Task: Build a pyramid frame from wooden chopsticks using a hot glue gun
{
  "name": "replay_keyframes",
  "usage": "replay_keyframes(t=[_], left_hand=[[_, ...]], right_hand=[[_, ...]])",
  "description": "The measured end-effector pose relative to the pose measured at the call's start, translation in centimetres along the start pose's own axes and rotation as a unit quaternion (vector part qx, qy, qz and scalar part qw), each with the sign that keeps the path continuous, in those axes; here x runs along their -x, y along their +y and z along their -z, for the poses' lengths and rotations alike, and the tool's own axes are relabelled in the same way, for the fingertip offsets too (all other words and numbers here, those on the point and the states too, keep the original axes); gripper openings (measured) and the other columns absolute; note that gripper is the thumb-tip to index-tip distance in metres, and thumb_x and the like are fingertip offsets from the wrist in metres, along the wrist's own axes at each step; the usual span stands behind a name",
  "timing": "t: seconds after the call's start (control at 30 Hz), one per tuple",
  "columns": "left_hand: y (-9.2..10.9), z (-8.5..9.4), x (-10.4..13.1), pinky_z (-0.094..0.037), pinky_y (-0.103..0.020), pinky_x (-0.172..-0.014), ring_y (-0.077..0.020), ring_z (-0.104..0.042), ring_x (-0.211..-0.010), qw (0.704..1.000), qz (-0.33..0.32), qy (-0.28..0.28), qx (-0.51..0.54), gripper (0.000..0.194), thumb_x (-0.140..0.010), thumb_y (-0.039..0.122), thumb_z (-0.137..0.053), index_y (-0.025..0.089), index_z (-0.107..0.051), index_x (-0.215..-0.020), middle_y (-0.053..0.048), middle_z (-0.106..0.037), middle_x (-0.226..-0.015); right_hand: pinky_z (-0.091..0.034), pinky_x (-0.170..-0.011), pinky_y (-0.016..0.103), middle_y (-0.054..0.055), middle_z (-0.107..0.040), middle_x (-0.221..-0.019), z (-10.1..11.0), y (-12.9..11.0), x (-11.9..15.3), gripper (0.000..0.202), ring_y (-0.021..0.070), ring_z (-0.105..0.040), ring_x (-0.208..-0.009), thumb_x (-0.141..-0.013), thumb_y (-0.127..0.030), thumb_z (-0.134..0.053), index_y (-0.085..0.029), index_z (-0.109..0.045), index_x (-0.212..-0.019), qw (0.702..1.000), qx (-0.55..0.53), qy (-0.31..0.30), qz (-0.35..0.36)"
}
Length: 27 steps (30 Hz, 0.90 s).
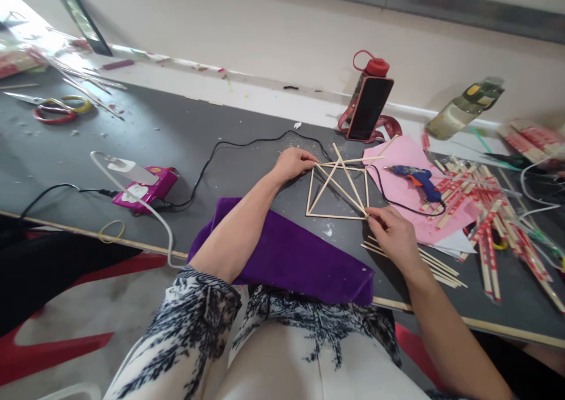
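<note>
A frame of thin wooden sticks (338,216) stands on the grey table, with a four-sided base and several sticks slanting and crossing above it. My left hand (295,163) pinches a stick end at the frame's back left corner. At the front right corner, the fingertips of my right hand (391,228) are closed on the lower end of a slanting stick. Loose sticks (436,266) lie under and beside my right wrist. A blue glue gun (415,179) rests on pink paper (457,212) to the right of the frame.
Purple cloth (304,259) covers the table's front edge. Behind the frame stand a phone (371,107) and a red-capped bottle (377,67). Packaged chopsticks (489,253) and a green bottle (463,109) are at right. A power strip (150,191), cables and scissors (55,113) are at left.
</note>
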<state>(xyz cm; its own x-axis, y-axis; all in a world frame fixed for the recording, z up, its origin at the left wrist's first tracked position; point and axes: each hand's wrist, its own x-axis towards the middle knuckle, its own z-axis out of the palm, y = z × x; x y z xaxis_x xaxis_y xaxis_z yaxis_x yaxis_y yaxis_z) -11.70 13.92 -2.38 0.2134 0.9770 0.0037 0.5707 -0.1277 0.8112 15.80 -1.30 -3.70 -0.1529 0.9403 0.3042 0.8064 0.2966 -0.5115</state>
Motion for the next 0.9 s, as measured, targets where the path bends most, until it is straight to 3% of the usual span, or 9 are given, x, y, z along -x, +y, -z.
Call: replay_keyframes(t=[0.9], left_hand=[[-0.11,0.03,-0.08,-0.034,-0.021,-0.051,-0.0097,-0.051,-0.052,1.000,-0.007,0.002,-0.022,0.028,-0.072,0.035,-0.062,0.018,-0.075,-0.090,-0.001,-0.062,-0.057]], right_hand=[[-0.044,-0.065,0.028,0.002,-0.061,-0.079,-0.19,0.01,0.10,0.023,0.0143,-0.057,-0.068,-0.084,-0.028,-0.052,-0.020,-0.069,-0.098,1.000,0.010,0.006,-0.001]])
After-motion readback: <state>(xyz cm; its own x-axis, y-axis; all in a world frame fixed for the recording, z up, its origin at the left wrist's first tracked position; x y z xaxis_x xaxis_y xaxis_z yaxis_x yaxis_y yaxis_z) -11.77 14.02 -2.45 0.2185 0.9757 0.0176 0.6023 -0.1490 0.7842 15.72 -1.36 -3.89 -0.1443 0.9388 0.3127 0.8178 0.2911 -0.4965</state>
